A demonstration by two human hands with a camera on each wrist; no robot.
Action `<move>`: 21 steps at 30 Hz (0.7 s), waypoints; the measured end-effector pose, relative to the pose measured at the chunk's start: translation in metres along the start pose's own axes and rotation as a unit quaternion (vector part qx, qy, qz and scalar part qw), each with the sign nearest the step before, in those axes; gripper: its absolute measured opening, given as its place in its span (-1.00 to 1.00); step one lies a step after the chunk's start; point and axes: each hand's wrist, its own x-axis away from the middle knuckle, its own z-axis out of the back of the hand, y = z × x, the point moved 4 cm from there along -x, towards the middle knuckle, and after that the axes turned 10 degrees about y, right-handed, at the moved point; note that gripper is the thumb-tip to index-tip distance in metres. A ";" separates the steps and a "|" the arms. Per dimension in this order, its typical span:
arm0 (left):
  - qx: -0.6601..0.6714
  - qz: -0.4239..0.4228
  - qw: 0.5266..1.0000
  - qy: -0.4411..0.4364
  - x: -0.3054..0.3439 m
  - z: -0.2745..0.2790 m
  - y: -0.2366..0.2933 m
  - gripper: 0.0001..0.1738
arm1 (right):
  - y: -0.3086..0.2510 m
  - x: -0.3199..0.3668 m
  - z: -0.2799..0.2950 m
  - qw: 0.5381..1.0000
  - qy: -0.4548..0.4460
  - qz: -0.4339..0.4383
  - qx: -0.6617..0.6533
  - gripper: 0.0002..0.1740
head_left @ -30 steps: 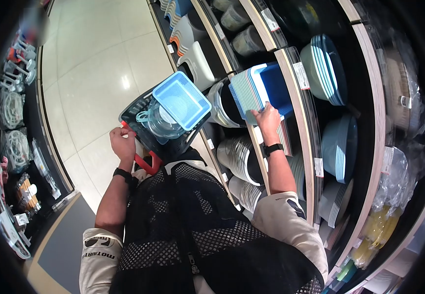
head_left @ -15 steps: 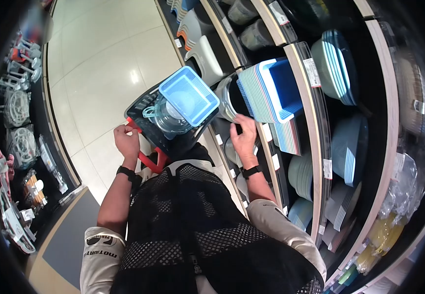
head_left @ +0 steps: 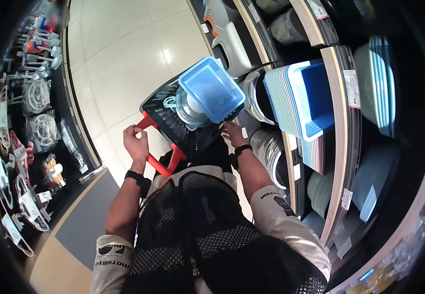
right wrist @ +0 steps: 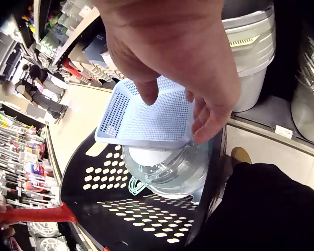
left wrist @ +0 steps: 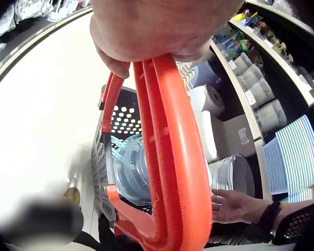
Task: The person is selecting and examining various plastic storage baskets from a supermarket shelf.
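My left hand [head_left: 136, 143] grips the red handle [left wrist: 184, 157] of a black shopping basket [head_left: 198, 142] with slotted walls. A light blue perforated plastic tray [head_left: 211, 87] lies tilted at the top of the basket, over its far right rim. Beneath the tray sits a clear round plastic container [right wrist: 170, 175], partly hidden, with a pale blue looped piece [right wrist: 136, 184] beside it. My right hand [head_left: 233, 133] is next to the basket's right side with its fingers loosely bent and holding nothing. In the right wrist view it overlaps the tray's edge.
Shelves on the right carry stacked blue and striped rectangular bins [head_left: 295, 100], pale buckets [right wrist: 248, 57], a white stool [head_left: 235, 51] and nested basins [head_left: 376, 83]. Packaged hangers [head_left: 41, 132] hang along the left. Two people [right wrist: 42, 89] stand farther down the tiled aisle [head_left: 117, 54].
My right hand has left the stacked bins on the shelf and come leftward to the basket's side. My left hand keeps hold of the handle. The head view has shifted, moving the scene rightward.
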 end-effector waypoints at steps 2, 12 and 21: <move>0.024 -0.004 1.000 0.008 0.000 0.000 0.001 -0.95 | 0.002 -0.020 -0.012 0.999 0.028 -0.016 0.007 -0.19; 0.013 0.014 1.000 -0.003 0.001 -0.006 -0.007 -0.92 | 0.037 -0.115 -0.039 0.992 0.067 0.065 0.079 -0.23; 0.021 0.018 1.000 -0.003 0.001 -0.009 -0.006 -0.93 | 0.005 -0.078 -0.043 0.974 0.029 0.102 0.202 -0.09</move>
